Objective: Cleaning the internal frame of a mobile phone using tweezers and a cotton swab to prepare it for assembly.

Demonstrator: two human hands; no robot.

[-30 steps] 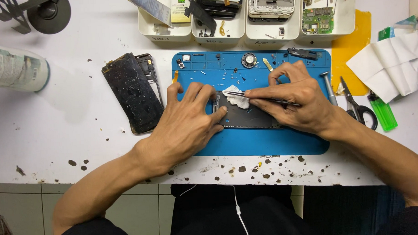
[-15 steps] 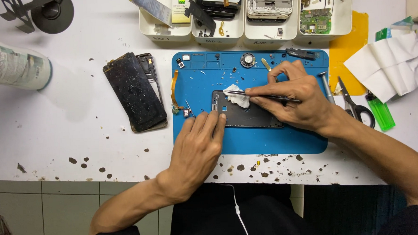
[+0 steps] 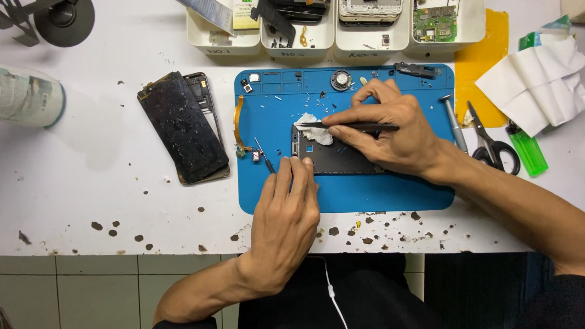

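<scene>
Black tweezers point(image 3: 353, 126) in right hand point(image 3: 395, 132)

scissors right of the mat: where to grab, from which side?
Grip the scissors at the black handle loops, coming from the near table edge. They lie flat with blades pointing away toward the yellow sheet, loops nearest the person. The green lighter crowds the right, the metal screwdriver the left; best guess.

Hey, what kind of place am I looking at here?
Probably a phone repair bench: a blue work mat, white bins of phone parts along the back, and a cracked screen panel lying beside the mat.
</scene>
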